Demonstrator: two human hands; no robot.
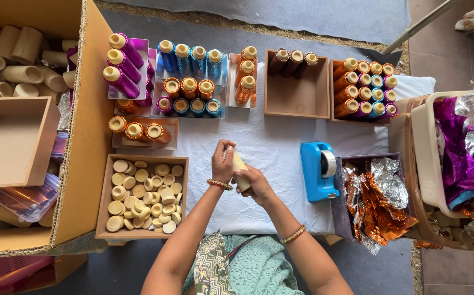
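Tube held between both hands

We grip a bare cardboard tube over the white cloth: right hand clasps its lower end, left hand pinches its top. Its long axis tilts up-left. A tray of discs sits left, nearer our left hand.

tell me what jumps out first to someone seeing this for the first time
The rows of foil-wrapped tubes in purple, blue, orange and brown along the far side of the white cloth catch the eye first. At the centre, the left hand and right hand hold one bare tube between them. A tray of round discs sits left, a blue tape dispenser right.
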